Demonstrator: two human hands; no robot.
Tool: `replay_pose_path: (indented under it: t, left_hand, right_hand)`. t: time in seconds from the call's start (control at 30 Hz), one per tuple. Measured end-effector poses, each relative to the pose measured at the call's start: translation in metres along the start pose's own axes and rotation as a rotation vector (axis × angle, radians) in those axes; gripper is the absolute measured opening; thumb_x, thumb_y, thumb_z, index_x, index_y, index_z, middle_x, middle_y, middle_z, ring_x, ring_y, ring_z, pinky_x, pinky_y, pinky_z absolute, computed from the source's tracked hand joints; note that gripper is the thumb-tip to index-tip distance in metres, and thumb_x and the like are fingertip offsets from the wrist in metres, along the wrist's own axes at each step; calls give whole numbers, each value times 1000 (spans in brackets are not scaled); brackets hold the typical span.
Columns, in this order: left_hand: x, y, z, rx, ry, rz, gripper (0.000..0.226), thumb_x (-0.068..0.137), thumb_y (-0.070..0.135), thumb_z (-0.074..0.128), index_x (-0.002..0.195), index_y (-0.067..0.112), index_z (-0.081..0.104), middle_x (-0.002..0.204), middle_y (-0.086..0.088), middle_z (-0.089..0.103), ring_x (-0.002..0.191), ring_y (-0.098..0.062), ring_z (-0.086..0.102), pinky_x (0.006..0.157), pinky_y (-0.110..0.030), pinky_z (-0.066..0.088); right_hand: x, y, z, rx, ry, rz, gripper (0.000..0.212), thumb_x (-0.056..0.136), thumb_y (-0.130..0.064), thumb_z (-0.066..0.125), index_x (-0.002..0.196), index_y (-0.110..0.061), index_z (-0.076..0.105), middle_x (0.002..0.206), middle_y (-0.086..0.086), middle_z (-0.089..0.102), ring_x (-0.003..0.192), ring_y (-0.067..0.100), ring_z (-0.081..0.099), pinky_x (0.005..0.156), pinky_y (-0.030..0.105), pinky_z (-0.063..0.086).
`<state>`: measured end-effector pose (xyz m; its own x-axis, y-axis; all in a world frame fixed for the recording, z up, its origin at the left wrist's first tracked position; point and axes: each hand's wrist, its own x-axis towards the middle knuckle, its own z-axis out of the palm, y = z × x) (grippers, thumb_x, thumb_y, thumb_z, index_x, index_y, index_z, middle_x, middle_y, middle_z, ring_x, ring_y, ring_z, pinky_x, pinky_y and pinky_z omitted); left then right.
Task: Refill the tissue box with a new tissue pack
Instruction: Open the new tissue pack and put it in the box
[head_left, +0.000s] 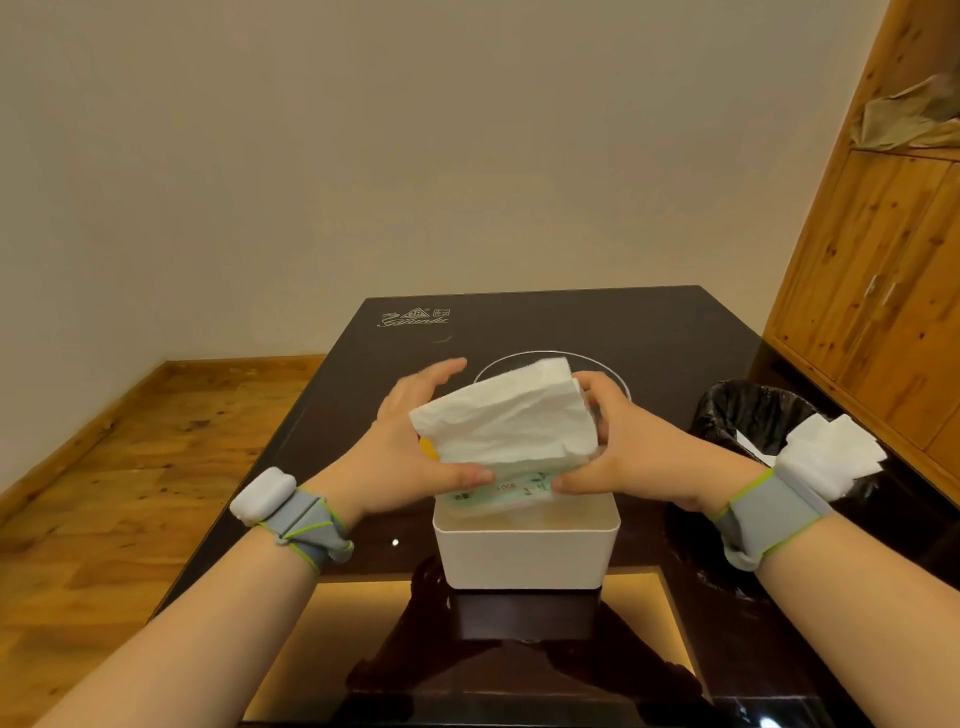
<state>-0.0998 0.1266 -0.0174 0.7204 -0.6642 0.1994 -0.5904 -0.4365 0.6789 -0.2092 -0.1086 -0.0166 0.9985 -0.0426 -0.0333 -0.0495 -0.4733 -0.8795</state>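
A white open-topped tissue box (524, 551) stands on the dark glossy table (675, 332), near its front edge. Just above the box I hold a tissue pack (501, 426): a stack of white tissues in a thin wrapper with pale green print along its lower edge. My left hand (400, 441) grips the pack's left end, thumb underneath. My right hand (623, 447) grips the right end. The pack is tilted, its near edge dipping into the box opening. The box's inside is mostly hidden behind the pack.
A bin lined with a black bag (748, 415) stands to the right of the table, with white tissue (831, 452) lying on its rim. A wooden cabinet (883, 260) fills the right side. Wooden floor (130, 467) lies to the left.
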Motion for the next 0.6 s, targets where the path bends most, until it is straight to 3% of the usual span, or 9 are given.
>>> replay_pose_path:
  t: [0.1,0.17,0.27,0.37,0.5,0.6]
  left_hand:
    - [-4,11,0,-13,110,96,88,61,55,80,129,67,26,136,28,40,135,-7,32,110,-31,26]
    - [-1,17,0,-68,161,174,55,73,51,73,122,56,49,123,29,55,124,-1,45,103,-15,33]
    - [4,25,-1,-251,232,166,9,84,29,70,93,31,73,97,15,71,96,-4,63,87,-25,50]
    - [7,28,-7,-536,336,94,11,89,14,66,89,24,72,83,10,72,76,-4,65,69,-22,53]
    - [12,22,-26,-811,485,29,14,92,9,60,96,22,65,92,1,71,84,-14,66,78,-30,55]
    - [14,15,-44,-907,594,-15,31,87,-13,47,92,15,59,87,-5,66,79,-17,65,74,-32,54]
  right_hand:
    - [0,2,2,2,7,1,92,53,-33,88,126,-47,34,122,-11,60,106,7,65,89,36,58]
    - [1,2,3,6,2,1,91,53,-33,88,125,-48,34,122,-11,61,107,7,64,91,38,57]
    - [2,2,6,18,1,1,87,53,-32,88,119,-53,35,124,-12,58,110,8,63,93,39,56]
    - [1,3,7,27,5,4,91,53,-31,88,124,-48,34,125,-9,59,112,10,63,93,40,56]
    - [1,4,7,34,-9,21,91,55,-27,87,127,-44,33,126,-6,57,112,14,62,91,41,57]
    - [1,5,8,47,-17,38,90,58,-21,83,127,-45,32,126,-3,55,112,18,62,89,43,58]
